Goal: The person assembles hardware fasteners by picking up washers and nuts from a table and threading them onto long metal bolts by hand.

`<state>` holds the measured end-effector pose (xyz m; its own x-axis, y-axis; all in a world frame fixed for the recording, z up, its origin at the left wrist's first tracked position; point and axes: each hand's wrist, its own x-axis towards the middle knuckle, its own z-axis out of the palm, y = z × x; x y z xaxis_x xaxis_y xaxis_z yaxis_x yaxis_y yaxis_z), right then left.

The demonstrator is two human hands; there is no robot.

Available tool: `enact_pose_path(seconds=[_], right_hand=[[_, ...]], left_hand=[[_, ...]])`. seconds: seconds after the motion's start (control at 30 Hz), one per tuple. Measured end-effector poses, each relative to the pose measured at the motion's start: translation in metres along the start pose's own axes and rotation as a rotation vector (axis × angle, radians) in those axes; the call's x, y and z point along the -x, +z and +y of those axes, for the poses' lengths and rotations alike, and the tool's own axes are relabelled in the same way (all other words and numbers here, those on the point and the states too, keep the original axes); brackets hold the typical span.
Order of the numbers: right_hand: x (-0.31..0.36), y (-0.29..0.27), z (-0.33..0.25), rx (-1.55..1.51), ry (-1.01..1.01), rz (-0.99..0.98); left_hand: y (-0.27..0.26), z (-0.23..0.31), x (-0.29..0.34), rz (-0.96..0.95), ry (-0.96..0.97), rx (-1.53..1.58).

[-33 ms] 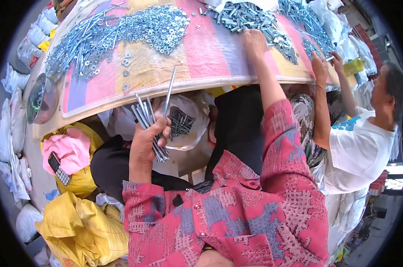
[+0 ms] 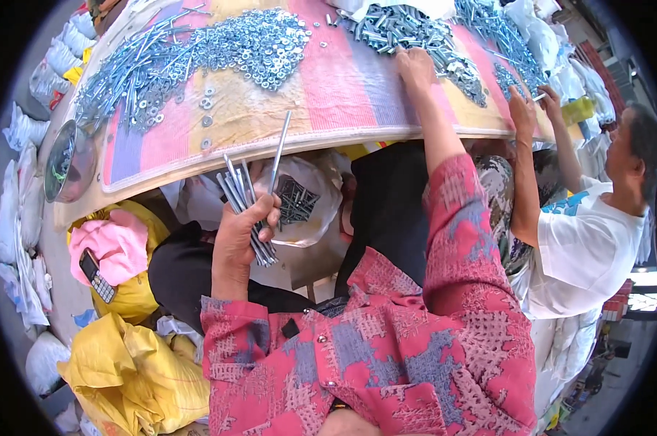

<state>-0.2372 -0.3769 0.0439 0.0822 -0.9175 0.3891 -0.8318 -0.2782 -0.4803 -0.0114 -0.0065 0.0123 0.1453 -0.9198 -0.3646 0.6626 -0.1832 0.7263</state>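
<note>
My left hand (image 2: 242, 234) is closed round a bundle of long metal bolts (image 2: 239, 187), over the space under the table's near edge. One long bolt (image 2: 280, 149) stands up apart from the others, pinched by thumb and forefinger. My right hand (image 2: 416, 71) reaches across the table to the near edge of a heap of short metal sleeves (image 2: 397, 27). Its fingers are bent together against the heap, and whatever they grip is hidden. Just beyond my left hand, a white bag (image 2: 327, 211) under the table holds many dark metal pieces.
A striped cloth (image 2: 343, 102) covers the table, with heaps of washers (image 2: 259, 47) and long bolts (image 2: 128, 80) at left. A metal bowl (image 2: 70, 161) sits at the left edge. A phone (image 2: 96, 275) rests on pink cloth. A co-worker (image 2: 582, 232) sits at right, hands over more hardware.
</note>
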Motion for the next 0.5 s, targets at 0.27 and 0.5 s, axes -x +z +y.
enact_pose_path(seconds=[0.27,0.5], right_hand=[[-0.025,0.026,-0.002,-0.159,0.04,-0.073],[0.077,-0.001,-0.082,-1.229,0.146,-0.572]], left_hand=[[-0.001,0.001,0.003,0.008,0.009,0.008],[0.001,0.004,0.006,0.026,0.096,-0.058]])
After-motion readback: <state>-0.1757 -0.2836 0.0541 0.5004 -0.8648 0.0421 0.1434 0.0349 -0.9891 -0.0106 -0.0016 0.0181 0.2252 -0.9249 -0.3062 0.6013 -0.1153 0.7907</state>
